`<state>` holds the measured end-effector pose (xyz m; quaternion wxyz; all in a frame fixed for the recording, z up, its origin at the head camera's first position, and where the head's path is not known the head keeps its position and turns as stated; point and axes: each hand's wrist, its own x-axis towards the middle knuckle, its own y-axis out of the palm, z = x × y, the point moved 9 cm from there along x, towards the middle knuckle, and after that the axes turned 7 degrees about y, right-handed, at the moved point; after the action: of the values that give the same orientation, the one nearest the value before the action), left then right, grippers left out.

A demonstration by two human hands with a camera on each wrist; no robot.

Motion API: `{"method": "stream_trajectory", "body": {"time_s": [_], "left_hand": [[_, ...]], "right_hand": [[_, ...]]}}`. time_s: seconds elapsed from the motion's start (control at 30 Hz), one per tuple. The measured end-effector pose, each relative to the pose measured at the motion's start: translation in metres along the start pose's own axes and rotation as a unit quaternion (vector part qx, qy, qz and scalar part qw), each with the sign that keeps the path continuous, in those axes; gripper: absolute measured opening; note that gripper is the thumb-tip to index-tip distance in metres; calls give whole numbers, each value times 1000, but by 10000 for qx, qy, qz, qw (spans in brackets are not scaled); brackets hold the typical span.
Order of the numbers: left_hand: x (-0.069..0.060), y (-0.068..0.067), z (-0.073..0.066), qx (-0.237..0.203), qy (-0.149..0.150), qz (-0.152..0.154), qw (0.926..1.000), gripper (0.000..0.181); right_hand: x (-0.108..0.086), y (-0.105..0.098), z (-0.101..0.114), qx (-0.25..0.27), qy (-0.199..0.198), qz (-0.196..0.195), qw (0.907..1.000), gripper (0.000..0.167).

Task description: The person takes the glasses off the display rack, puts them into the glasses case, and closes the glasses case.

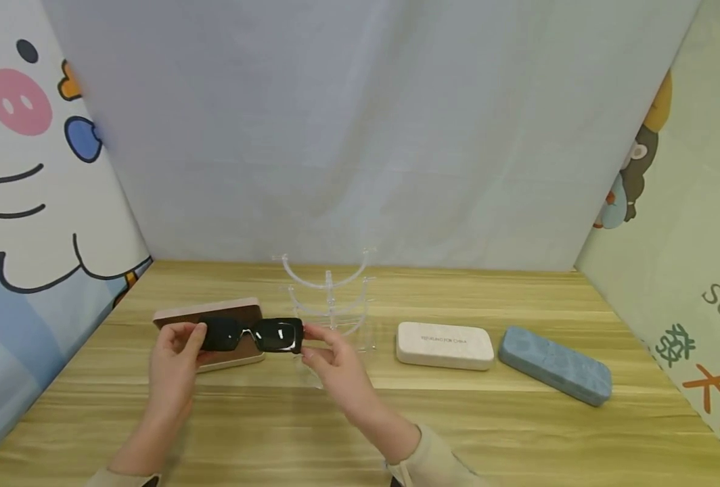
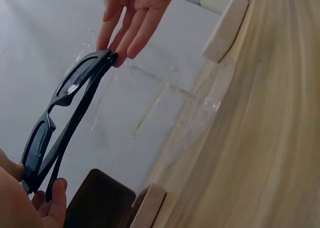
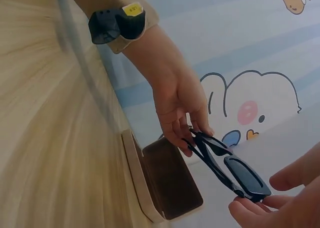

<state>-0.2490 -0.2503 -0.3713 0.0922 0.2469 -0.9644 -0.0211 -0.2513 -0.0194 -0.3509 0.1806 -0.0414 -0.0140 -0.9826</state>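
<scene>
Black sunglasses [image 1: 277, 335] with rectangular dark lenses are held in the air, level, lenses toward the head camera. In the left wrist view their temples lie folded behind the front. My left hand [image 1: 174, 365] pinches one end of the sunglasses, thumb in front. At the other end, my right hand [image 1: 338, 368] holds the frame's edge between thumb and fingertips. Behind them an open glasses case [image 1: 232, 365], pale outside and brown inside, stands on the table, partly hidden by the sunglasses and left hand. A clear display stand [image 1: 329, 297] with curved tiers is just behind the right hand.
A closed white glasses case [image 1: 445, 345] with printed lettering lies right of the stand. Farther right, a closed blue glasses case [image 1: 555, 365] lies at an angle. The wood-grain table [image 1: 311, 439] meets a plain backdrop [image 1: 360, 135], with cartoon-printed cloths on both sides.
</scene>
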Motion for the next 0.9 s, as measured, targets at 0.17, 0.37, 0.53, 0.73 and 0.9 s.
{"method": "stream_trajectory", "body": {"time_s": [0.17, 0.37, 0.53, 0.73, 0.9], "left_hand": [[6, -10, 14, 313, -17, -141, 9994, 16], [15, -27, 27, 1245, -122, -302, 9917, 29], [21, -37, 32, 1981, -222, -333, 9794, 41], [23, -42, 35, 2376, -108, -237, 9710, 49], [24, -46, 33, 2486, -1, -290, 9682, 49]], "right_hand": [[3, 14, -11, -372, 153, 100, 9991, 39], [12, 25, -24, -779, 173, 131, 9967, 39], [25, 35, -36, -1160, 360, 106, 9925, 40], [42, 47, -50, -1683, 587, 154, 9839, 42], [54, 58, -59, -2078, 550, 362, 9760, 43]]}}
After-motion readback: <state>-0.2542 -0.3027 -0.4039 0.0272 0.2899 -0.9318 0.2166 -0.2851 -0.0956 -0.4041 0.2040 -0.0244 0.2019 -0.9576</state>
